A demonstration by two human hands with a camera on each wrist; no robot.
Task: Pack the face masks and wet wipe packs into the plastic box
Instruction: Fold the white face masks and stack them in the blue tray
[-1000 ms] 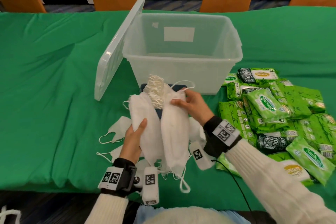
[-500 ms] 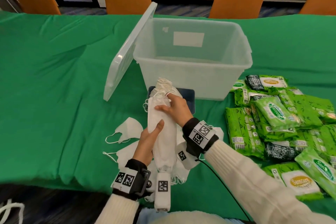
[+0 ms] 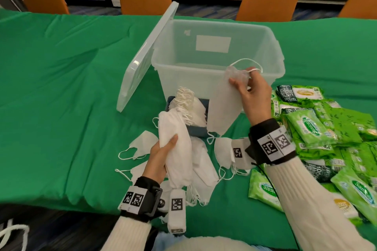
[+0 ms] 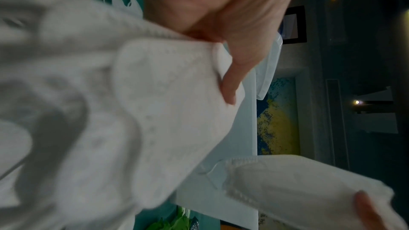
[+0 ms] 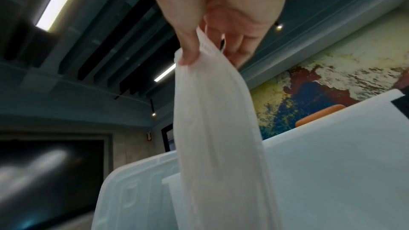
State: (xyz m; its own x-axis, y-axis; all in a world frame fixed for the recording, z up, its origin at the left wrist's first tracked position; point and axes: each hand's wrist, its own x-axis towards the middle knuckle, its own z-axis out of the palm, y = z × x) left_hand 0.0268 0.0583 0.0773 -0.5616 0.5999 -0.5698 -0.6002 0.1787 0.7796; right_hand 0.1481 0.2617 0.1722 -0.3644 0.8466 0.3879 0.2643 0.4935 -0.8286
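While the lid (image 3: 142, 61) leans on the plastic box (image 3: 216, 79), the left hand (image 3: 160, 157) grips a bundle of face masks (image 3: 177, 149) above the worktop (image 3: 61, 87); the right hand (image 3: 252, 96) pinches one mask (image 3: 223, 106) before the box, wet wipe packs (image 3: 326, 128) rightmost.

readable on the green wet wipe packs (image 3: 310, 128): "100%" and "80" on a dark-topped pack (image 3: 296, 92) beside the plastic box (image 3: 216, 79); partly "care" on another pack (image 3: 265, 189). remaining print too small.
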